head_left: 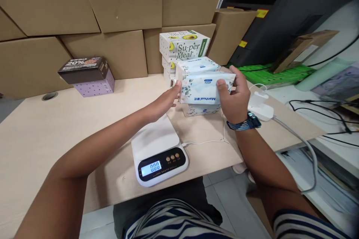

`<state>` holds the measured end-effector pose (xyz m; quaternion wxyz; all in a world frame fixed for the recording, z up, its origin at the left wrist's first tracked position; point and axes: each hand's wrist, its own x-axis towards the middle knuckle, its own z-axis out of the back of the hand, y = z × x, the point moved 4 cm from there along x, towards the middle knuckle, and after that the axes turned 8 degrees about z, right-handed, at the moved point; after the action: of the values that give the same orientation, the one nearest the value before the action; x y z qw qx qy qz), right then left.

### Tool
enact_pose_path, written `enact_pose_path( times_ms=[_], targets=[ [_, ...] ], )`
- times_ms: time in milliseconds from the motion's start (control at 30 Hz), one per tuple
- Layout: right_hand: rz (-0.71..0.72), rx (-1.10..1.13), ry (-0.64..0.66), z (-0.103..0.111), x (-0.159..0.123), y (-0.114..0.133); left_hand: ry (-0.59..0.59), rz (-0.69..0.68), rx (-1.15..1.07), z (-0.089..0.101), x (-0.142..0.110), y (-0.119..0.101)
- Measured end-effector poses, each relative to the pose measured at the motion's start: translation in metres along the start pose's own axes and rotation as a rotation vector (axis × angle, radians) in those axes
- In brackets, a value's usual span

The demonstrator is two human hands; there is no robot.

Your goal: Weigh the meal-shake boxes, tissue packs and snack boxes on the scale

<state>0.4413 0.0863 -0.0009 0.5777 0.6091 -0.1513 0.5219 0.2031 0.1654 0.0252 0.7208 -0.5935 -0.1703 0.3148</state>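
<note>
My left hand (165, 101) and my right hand (235, 95) hold a soft pack of tissues (203, 87), white and pale blue with leaf print, by its two ends, a little above the desk. Under it lies another tissue pack (200, 109), and a third (196, 65) stands just behind. A white kitchen scale (157, 149) sits near the desk's front edge below my left forearm; its lit display reads 0.00 and its platform is bare. My right wrist wears a dark watch (248, 121).
Stacked white "Super Meal" boxes (183, 46) stand behind the tissues. A dark box on a purple box (88, 74) sits at the left. Cardboard cartons (84, 15) line the back. A white device (260, 106) with cables lies at right, by a green mat (269, 74).
</note>
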Motion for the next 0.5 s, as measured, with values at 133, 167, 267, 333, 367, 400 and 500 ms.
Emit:
enact_pose_path(
  times_ms=[133, 167, 267, 333, 367, 400, 500],
  targets=[
    [-0.164, 0.083, 0.133, 0.007, 0.010, -0.013, -0.102, 0.121, -0.007, -0.004, 0.006, 0.002],
    [-0.219, 0.126, 0.162, 0.006, 0.012, -0.018, -0.115, 0.154, -0.003, -0.005, 0.008, 0.003],
    [-0.324, 0.202, 0.181, 0.002, 0.015, -0.032, -0.135, 0.214, 0.023, -0.009, 0.012, 0.007],
    [-0.349, 0.191, 0.160, -0.002, 0.014, -0.037, -0.126, 0.223, 0.034, -0.010, 0.015, 0.010],
    [-0.350, 0.178, 0.147, -0.004, 0.012, -0.037, -0.121, 0.221, 0.038, -0.010, 0.015, 0.012],
    [-0.344, 0.163, 0.135, -0.006, 0.011, -0.037, -0.121, 0.213, 0.043, -0.009, 0.015, 0.013],
    [-0.306, 0.127, 0.108, -0.008, 0.007, -0.032, -0.169, 0.138, 0.077, -0.001, 0.010, 0.012]
  ],
)
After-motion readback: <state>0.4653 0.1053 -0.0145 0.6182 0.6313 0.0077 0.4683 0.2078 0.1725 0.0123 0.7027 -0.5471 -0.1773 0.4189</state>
